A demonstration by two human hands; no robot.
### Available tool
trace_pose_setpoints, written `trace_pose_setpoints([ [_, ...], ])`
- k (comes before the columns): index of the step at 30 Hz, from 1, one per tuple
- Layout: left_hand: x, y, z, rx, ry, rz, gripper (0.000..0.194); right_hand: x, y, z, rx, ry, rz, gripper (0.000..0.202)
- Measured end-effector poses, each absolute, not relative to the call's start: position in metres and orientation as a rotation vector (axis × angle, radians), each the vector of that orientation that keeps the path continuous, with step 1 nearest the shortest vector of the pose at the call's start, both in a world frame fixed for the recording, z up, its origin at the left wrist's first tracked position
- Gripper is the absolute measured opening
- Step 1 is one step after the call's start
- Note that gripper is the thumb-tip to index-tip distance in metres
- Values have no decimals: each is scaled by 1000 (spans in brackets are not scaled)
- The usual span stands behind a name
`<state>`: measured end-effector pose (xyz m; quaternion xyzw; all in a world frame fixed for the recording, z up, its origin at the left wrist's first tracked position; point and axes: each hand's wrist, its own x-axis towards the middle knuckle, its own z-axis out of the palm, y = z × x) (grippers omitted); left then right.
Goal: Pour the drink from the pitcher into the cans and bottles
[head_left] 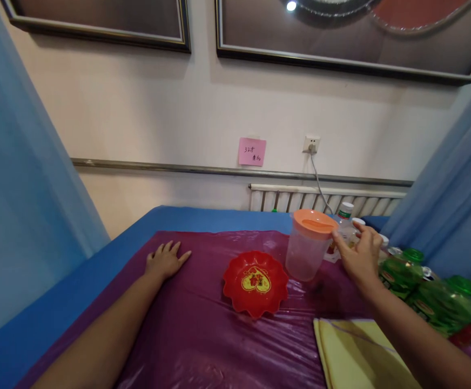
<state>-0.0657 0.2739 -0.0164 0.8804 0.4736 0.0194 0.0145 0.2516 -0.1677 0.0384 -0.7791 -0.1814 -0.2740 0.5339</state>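
My left hand [166, 261] lies flat on the purple plastic sheet [203, 335], fingers spread, holding nothing. At the right, my right hand [359, 256] is beside a clear plastic pitcher [305, 256] with an orange lid [315, 222]. Its thumb tip is at the lid's edge, and the other fingers are apart from the thumb and slightly bent. Whether the thumb touches the lid I cannot tell. The pitcher stands upright. Just left of it sits a red scalloped plate [235, 281] with a yellow heart design, and neither hand is on it.
A folded yellow cloth [352, 351] lies at the front right. Several bottles and cans crowd the right side, including a green bottle [401, 273] and a clear white-capped bottle [344, 221]. Blue curtains [28, 162] hang on both sides. A radiator [268, 199] is behind.
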Motion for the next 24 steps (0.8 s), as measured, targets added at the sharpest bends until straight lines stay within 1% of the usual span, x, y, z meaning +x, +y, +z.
trace_pose_setpoints([
  [2,-64,280,-17,2744,1471,46,83,257,-171,36,-1841,-418,-527,85],
  [4,-62,284,-18,2747,1465,37,84,261,-172,30,-1759,-386,-354,86],
  [6,-60,287,-18,2749,1462,38,85,263,-172,23,-1655,-387,-226,79],
  [8,-58,289,-18,2751,1460,39,85,261,-171,18,-1600,-418,-168,68],
  [11,-56,292,-16,2754,1459,32,86,253,-173,17,-1607,-460,-136,59],
  [19,-48,299,2,2744,1482,7,89,233,-171,31,-1559,-370,-200,58],
  [24,-63,285,21,2795,1512,148,86,231,-166,29,-1491,-278,-246,52],
])
